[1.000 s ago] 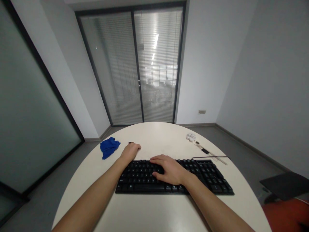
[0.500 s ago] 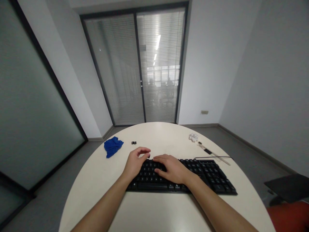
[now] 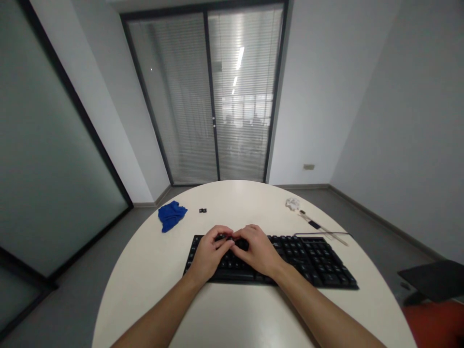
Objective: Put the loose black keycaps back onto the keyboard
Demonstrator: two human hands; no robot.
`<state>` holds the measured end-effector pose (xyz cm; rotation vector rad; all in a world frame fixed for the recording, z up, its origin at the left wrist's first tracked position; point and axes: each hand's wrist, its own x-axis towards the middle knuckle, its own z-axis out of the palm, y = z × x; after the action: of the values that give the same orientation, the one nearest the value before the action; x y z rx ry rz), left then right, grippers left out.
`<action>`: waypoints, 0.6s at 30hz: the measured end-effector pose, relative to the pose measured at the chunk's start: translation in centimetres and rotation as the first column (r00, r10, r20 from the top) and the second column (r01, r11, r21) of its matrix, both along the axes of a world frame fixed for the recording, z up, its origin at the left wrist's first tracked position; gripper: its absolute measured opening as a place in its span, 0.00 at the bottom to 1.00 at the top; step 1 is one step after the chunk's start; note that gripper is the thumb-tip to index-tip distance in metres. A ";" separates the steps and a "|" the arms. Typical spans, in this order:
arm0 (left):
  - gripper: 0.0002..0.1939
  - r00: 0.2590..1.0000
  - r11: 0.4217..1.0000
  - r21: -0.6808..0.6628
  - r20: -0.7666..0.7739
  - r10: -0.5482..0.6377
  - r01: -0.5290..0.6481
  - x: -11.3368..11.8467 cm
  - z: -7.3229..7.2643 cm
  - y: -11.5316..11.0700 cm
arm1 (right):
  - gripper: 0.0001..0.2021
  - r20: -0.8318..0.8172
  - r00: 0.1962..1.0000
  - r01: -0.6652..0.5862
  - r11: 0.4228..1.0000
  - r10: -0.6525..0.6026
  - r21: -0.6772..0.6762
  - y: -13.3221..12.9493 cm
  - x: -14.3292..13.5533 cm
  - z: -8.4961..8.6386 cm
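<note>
A black keyboard [image 3: 319, 263] lies on the round white table [image 3: 232, 314]. Over its left half, my left hand [image 3: 212, 251] has thumb and fingers pinched together at the tips. My right hand [image 3: 257, 249] meets it there, its thumb and fingertips also drawn together. Something small and dark shows between the fingertips, too small to name. The hands cover several keys in the middle of the keyboard.
At the table's far left lie a crumpled blue cloth [image 3: 171, 215] and two small black pieces [image 3: 203, 210]. Toward the far right are a crumpled white item [image 3: 292, 204] and a thin brush-like stick [image 3: 322, 228]. A red seat [image 3: 435, 324] stands at the lower right.
My left hand has moved right, and its fingertips now meet those of my right hand. My right hand has lifted from lying flat and curled into a pinch. The view has shifted slightly.
</note>
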<state>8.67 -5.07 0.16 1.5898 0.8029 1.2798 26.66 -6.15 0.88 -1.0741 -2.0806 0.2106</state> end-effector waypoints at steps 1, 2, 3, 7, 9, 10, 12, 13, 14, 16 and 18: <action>0.09 1.000 1.000 0.000 0.000 -0.008 0.008 -0.1 -0.1 0.1 | 0.05 0.001 1.000 0.009 1.000 -0.009 0.014 0.0 -0.1 -0.1; 0.10 1.000 1.000 0.003 -0.008 -0.023 0.023 -0.3 -0.2 0.2 | 0.06 0.005 1.000 0.015 1.000 -0.015 0.024 0.0 -0.2 -0.1; 0.10 0.999 0.999 0.010 -0.023 -0.038 0.038 -0.5 -0.2 0.3 | 0.07 0.009 1.000 0.020 0.999 -0.020 0.031 0.1 -0.2 -0.2; 0.10 0.987 0.992 0.116 -0.158 -0.038 0.056 -1.3 -0.2 0.8 | 0.10 0.032 0.999 0.031 0.999 -0.032 0.027 0.2 -0.2 -0.2; 0.08 0.966 0.975 0.216 -0.260 0.001 0.057 -1.7 0.0 1.0 | 0.11 0.056 0.998 0.032 0.999 -0.032 0.004 0.3 -0.1 -0.2; 0.08 0.950 0.963 0.262 -0.311 0.023 0.063 -1.8 0.1 1.1 | 0.11 0.068 0.997 0.031 0.999 -0.030 -0.013 0.4 -0.1 -0.2; 0.10 0.917 0.946 0.317 -0.395 0.062 0.073 -2.1 0.2 1.3 | 0.12 0.081 0.996 0.030 0.998 -0.026 -0.052 0.5 -0.1 -0.3; 0.11 0.900 0.942 0.327 -0.429 0.074 0.079 -2.2 0.2 1.3 | 0.13 0.082 0.996 0.030 0.997 -0.024 -0.073 0.5 0.0 -0.4; 0.11 0.885 0.940 0.331 -0.458 0.080 0.086 -2.3 0.2 1.4 | 0.13 0.082 0.996 0.031 0.995 -0.023 -0.094 0.5 0.0 -0.5; 0.12 0.861 0.938 0.332 -0.502 0.083 0.104 -2.3 0.1 1.5 | 0.11 0.083 0.996 0.035 0.991 -0.024 -0.127 0.5 0.0 -0.8; 0.11 0.843 0.936 0.333 -0.531 0.089 0.111 -2.4 0.0 1.5 | 0.09 0.084 0.996 0.035 0.988 -0.022 -0.149 0.5 0.0 -0.9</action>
<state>6.31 -3.56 0.13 2.3055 0.9336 1.0038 26.61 -5.61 -0.03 -1.2204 -2.1487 0.3184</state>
